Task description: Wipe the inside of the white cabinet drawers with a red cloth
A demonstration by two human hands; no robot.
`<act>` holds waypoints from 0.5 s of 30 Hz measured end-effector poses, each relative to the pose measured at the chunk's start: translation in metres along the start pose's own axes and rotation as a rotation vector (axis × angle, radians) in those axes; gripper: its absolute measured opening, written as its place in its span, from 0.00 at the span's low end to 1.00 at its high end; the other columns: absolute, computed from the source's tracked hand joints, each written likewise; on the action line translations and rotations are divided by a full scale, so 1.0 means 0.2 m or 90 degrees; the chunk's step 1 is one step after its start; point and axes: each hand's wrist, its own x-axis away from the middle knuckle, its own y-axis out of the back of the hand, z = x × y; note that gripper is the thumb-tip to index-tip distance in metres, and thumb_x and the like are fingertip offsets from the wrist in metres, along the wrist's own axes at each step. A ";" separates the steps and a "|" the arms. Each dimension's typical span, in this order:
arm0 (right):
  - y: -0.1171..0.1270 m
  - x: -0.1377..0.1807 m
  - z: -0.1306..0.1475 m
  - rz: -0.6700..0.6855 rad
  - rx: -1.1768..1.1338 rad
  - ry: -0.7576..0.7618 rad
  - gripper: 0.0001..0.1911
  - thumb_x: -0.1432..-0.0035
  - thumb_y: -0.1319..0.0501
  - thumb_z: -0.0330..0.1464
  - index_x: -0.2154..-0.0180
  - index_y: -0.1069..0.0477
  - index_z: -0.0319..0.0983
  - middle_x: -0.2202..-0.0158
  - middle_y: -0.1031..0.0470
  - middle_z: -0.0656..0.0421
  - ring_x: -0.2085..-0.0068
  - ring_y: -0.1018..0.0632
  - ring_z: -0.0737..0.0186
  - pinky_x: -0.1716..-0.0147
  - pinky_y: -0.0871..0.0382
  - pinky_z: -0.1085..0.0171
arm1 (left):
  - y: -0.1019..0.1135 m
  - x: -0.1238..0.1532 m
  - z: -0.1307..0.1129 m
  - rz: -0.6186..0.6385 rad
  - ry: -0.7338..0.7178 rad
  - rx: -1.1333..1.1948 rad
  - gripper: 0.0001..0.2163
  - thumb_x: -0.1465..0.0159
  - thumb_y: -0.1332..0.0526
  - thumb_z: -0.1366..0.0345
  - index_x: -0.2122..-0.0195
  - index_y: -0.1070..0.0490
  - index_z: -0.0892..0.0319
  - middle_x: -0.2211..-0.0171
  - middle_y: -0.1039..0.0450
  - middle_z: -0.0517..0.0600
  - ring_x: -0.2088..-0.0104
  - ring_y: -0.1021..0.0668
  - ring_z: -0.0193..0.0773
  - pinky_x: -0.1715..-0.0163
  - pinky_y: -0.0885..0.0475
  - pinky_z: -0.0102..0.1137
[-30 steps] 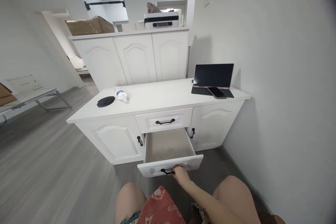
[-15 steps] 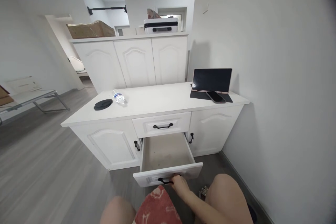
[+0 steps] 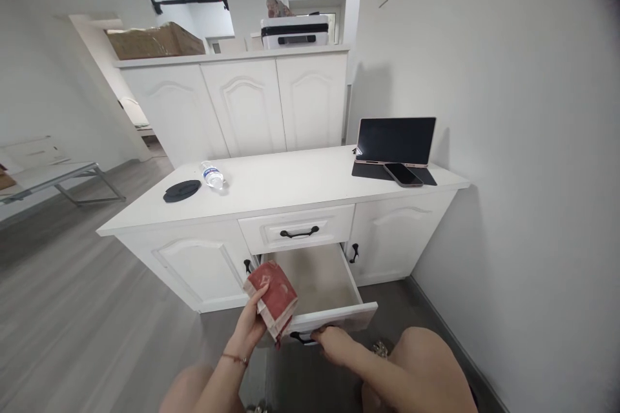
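A folded red cloth with a pale border is gripped in my left hand, over the left front corner of the pulled-out lower drawer. The cloth hides part of the drawer's left side and front. My right hand has its fingers curled round the black handle on the front of that drawer. What shows of the drawer's inside is a bare beige bottom. Above it, the upper drawer is closed.
On the white cabinet top lie a dark flat pouch-like item, a clear plastic bottle, a phone and a propped tablet. My knees flank the drawer. A wall stands on the right.
My left hand has come into view with the red cloth, which has risen from my lap to the drawer's left side. The right hand stays on the handle.
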 end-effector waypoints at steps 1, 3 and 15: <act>0.00 0.00 0.00 -0.002 -0.007 -0.004 0.23 0.49 0.44 0.25 0.51 0.28 0.43 0.51 0.24 0.52 0.52 0.23 0.50 0.54 0.30 0.59 | -0.02 -0.07 -0.01 0.001 0.011 -0.041 0.22 0.44 0.38 0.67 0.47 0.36 0.61 0.60 0.22 0.56 0.57 0.21 0.48 0.54 0.26 0.43; 0.02 0.00 0.02 -0.002 -0.026 -0.028 0.21 0.49 0.45 0.25 0.53 0.26 0.41 0.52 0.23 0.51 0.51 0.24 0.49 0.54 0.30 0.59 | -0.05 -0.19 -0.01 -0.001 0.042 -0.164 0.17 0.44 0.39 0.68 0.53 0.33 0.62 0.62 0.22 0.56 0.58 0.21 0.46 0.54 0.27 0.41; 0.05 0.02 0.06 0.010 -0.035 -0.060 0.19 0.49 0.45 0.24 0.55 0.25 0.39 0.54 0.22 0.49 0.53 0.23 0.49 0.56 0.29 0.59 | -0.12 -0.49 0.01 0.021 -0.103 -0.882 0.04 0.47 0.42 0.74 0.69 0.31 0.65 0.58 0.25 0.60 0.46 0.31 0.53 0.50 0.37 0.36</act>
